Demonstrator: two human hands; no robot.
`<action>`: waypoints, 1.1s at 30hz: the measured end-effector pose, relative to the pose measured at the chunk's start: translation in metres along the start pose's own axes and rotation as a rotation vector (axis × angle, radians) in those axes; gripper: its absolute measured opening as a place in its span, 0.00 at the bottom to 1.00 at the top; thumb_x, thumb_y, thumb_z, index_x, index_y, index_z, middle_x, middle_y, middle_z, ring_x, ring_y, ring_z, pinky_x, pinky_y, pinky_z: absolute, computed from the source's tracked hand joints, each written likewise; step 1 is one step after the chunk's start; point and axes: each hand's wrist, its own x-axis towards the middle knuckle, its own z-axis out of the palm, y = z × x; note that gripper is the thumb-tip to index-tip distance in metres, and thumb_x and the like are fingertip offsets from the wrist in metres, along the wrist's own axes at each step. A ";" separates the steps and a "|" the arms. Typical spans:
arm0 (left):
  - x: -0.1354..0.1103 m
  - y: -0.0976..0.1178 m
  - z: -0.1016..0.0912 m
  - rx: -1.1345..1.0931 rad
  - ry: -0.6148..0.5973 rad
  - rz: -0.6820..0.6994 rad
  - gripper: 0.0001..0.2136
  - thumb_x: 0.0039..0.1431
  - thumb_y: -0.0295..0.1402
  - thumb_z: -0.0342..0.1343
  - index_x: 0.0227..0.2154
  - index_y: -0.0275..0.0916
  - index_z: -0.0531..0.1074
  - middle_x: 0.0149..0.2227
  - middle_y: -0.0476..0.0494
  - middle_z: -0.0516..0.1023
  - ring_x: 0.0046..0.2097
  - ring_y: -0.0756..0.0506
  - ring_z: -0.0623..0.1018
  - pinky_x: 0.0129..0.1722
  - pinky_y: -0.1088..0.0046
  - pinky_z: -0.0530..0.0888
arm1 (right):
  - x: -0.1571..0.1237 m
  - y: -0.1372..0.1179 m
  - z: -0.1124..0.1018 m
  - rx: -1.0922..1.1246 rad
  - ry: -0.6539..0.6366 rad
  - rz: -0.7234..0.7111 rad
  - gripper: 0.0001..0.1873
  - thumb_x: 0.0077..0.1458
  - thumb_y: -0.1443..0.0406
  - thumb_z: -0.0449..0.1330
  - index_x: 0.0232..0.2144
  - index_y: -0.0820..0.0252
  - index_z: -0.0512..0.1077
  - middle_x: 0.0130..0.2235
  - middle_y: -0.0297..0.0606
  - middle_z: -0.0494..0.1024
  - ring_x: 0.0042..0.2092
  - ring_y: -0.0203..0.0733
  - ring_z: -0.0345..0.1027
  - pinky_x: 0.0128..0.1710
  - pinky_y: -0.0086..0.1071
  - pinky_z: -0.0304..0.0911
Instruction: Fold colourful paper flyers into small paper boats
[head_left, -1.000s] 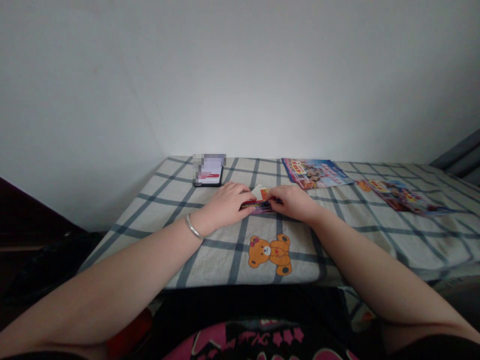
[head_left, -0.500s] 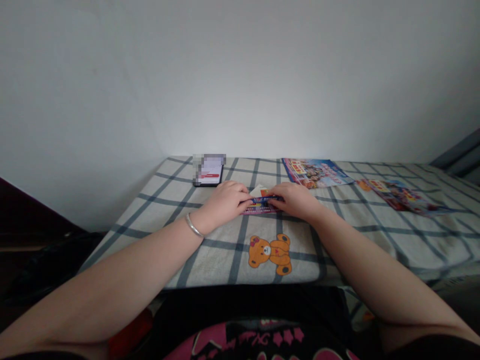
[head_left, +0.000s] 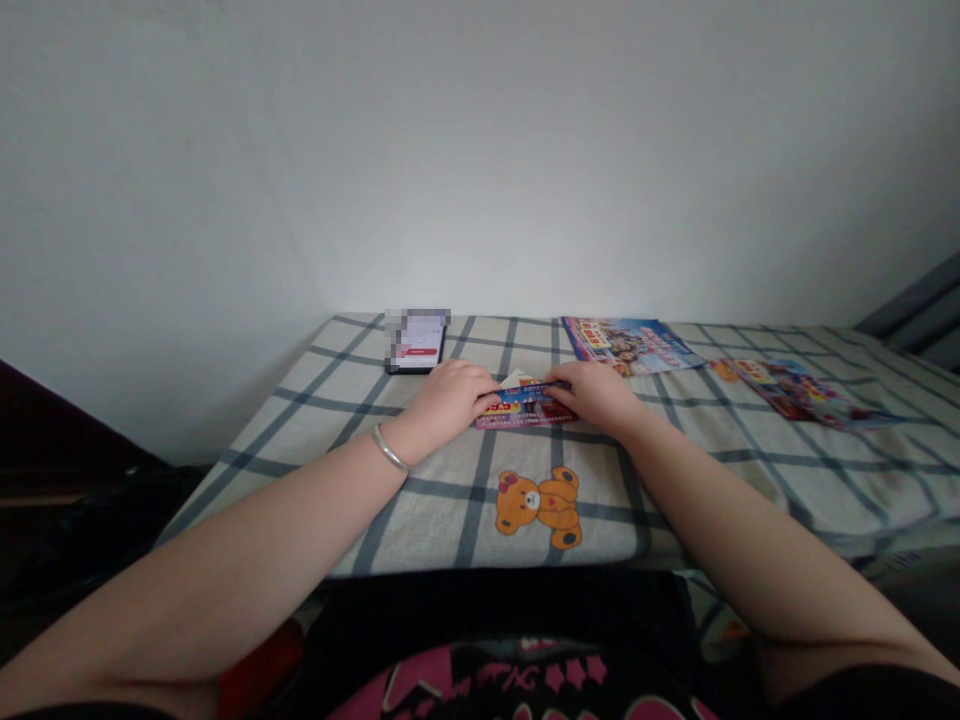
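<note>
A folded colourful leaflet lies on the checked bedsheet, just beyond an orange teddy-bear print. My left hand, a silver bangle at its wrist, pinches the leaflet's left end with curled fingers. My right hand grips its right end the same way. The top flap of the leaflet is lifted towards the wall, and pink and blue print shows between my hands.
A phone with a lit screen lies at the back left by the white wall. Two more colourful leaflets lie flat to the right: one near the wall, another further right. The bed's edge drops off at the left and front.
Between my hands the leaflet has opened: its top flap swung away from me towards the wall, and more of the printed face shows. Both hands shifted slightly towards the wall.
</note>
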 end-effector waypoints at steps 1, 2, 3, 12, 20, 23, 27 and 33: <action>0.000 -0.001 0.001 0.002 0.001 0.002 0.10 0.67 0.36 0.52 0.39 0.40 0.78 0.38 0.45 0.79 0.42 0.43 0.75 0.44 0.65 0.68 | 0.000 0.000 0.000 0.005 0.001 -0.004 0.11 0.61 0.60 0.56 0.40 0.54 0.78 0.42 0.39 0.82 0.42 0.46 0.74 0.39 0.34 0.64; 0.000 -0.001 0.002 0.001 0.002 0.003 0.10 0.67 0.36 0.52 0.39 0.40 0.78 0.38 0.45 0.79 0.42 0.43 0.75 0.44 0.65 0.68 | 0.000 -0.001 0.000 0.011 0.002 -0.006 0.11 0.61 0.60 0.57 0.40 0.55 0.78 0.42 0.39 0.82 0.42 0.46 0.74 0.39 0.34 0.64; 0.000 -0.001 0.003 -0.002 0.003 0.004 0.10 0.67 0.36 0.52 0.39 0.40 0.78 0.38 0.44 0.79 0.42 0.43 0.75 0.44 0.65 0.68 | 0.000 -0.001 0.001 0.015 0.004 -0.004 0.11 0.61 0.60 0.57 0.40 0.55 0.78 0.41 0.39 0.82 0.42 0.46 0.74 0.39 0.34 0.64; 0.002 -0.001 0.004 -0.025 0.006 0.002 0.11 0.67 0.35 0.50 0.41 0.39 0.78 0.38 0.42 0.78 0.42 0.42 0.74 0.44 0.62 0.69 | 0.001 -0.009 0.001 0.033 0.032 0.069 0.10 0.58 0.60 0.59 0.37 0.57 0.78 0.40 0.39 0.82 0.41 0.46 0.74 0.37 0.33 0.64; 0.002 -0.001 0.005 0.059 0.015 0.027 0.08 0.66 0.32 0.52 0.40 0.38 0.77 0.38 0.43 0.78 0.43 0.42 0.74 0.44 0.63 0.68 | 0.002 -0.009 0.007 0.035 0.068 0.077 0.11 0.58 0.59 0.59 0.36 0.58 0.78 0.39 0.41 0.81 0.40 0.45 0.74 0.39 0.34 0.65; 0.003 -0.002 0.006 0.062 0.010 0.027 0.08 0.65 0.32 0.53 0.40 0.38 0.76 0.38 0.43 0.78 0.43 0.42 0.74 0.45 0.63 0.68 | 0.004 -0.008 0.008 0.027 0.091 0.060 0.11 0.58 0.58 0.60 0.35 0.59 0.79 0.39 0.42 0.82 0.42 0.47 0.73 0.42 0.36 0.65; 0.004 -0.002 0.006 0.032 0.013 0.023 0.08 0.65 0.30 0.53 0.41 0.38 0.76 0.39 0.43 0.78 0.43 0.42 0.75 0.45 0.63 0.69 | 0.006 -0.006 0.011 0.032 0.125 0.067 0.11 0.56 0.58 0.62 0.32 0.59 0.79 0.36 0.42 0.81 0.43 0.49 0.71 0.43 0.39 0.64; 0.005 0.000 0.007 -0.044 0.025 -0.062 0.08 0.64 0.30 0.54 0.44 0.38 0.75 0.41 0.42 0.78 0.45 0.42 0.75 0.47 0.63 0.70 | 0.009 -0.003 0.016 0.073 0.139 0.093 0.11 0.55 0.58 0.64 0.32 0.59 0.79 0.36 0.42 0.82 0.41 0.48 0.71 0.43 0.38 0.63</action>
